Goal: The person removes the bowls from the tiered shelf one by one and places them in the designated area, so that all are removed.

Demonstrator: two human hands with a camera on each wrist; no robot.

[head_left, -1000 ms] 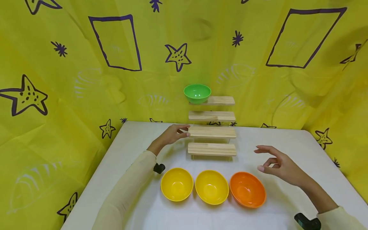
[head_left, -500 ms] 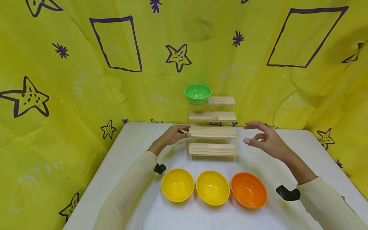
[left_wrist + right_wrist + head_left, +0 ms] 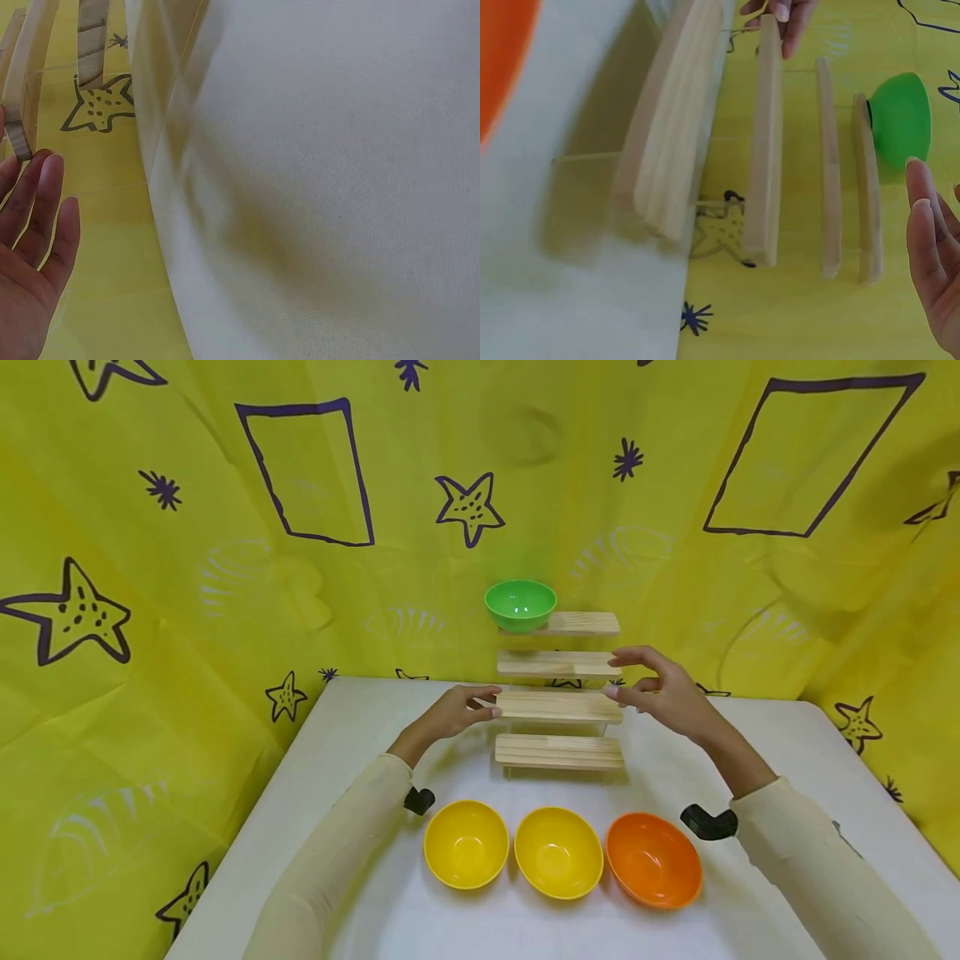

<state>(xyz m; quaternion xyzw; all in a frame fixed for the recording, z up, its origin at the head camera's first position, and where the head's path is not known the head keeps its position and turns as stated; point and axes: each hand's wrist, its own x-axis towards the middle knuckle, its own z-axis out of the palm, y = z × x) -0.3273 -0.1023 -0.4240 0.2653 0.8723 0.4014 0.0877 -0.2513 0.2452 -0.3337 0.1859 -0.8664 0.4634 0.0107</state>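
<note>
A tiered wooden stand [image 3: 558, 707] with several pale planks rises at the back of the table. My left hand [image 3: 448, 713] pinches the left end of its second plank from the bottom, thumb in front; the left wrist view shows fingers [image 3: 49, 180] right at the plank's end. A green bowl [image 3: 521, 607] sits on the left part of the top plank. My right hand [image 3: 670, 695] is at the stand's right side, thumb and forefinger spread, overlapping the plank ends. In the right wrist view that hand [image 3: 936, 251] holds nothing and shows a gap to the planks.
Two yellow bowls [image 3: 467, 845] [image 3: 558, 853] and an orange bowl [image 3: 654, 862] stand in a row in front of the stand. Yellow cloth [image 3: 405, 585] with starfish drawings hangs behind and at both sides of the white table [image 3: 360, 860].
My right hand has moved left and away from me, from beside the orange bowl up to the stand's right side. The left hand and the bowls have stayed put.
</note>
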